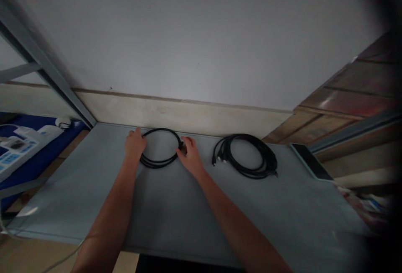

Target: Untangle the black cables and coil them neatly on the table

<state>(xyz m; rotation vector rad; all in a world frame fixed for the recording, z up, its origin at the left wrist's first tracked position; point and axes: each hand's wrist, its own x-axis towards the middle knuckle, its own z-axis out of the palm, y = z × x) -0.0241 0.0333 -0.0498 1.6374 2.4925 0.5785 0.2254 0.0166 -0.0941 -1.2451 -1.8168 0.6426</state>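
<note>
A black cable coiled in a ring (158,164) lies on the grey table (176,210), near its back edge. My left hand (135,142) is closed on the left side of this ring. On the ring's right side, my right hand (189,152) grips the cable between thumb and fingers, where a small dark part shows. Further right rests a second, thicker bundle of coiled black cable (266,160), its plug ends sticking out at the left and lower right. Neither hand touches that bundle.
Near the table's right edge lies a phone (310,162). A white power strip (19,151) and a small white object (63,122) sit on a blue surface at the left. A metal post (56,68) rises at the back left corner, and a wall runs behind the table.
</note>
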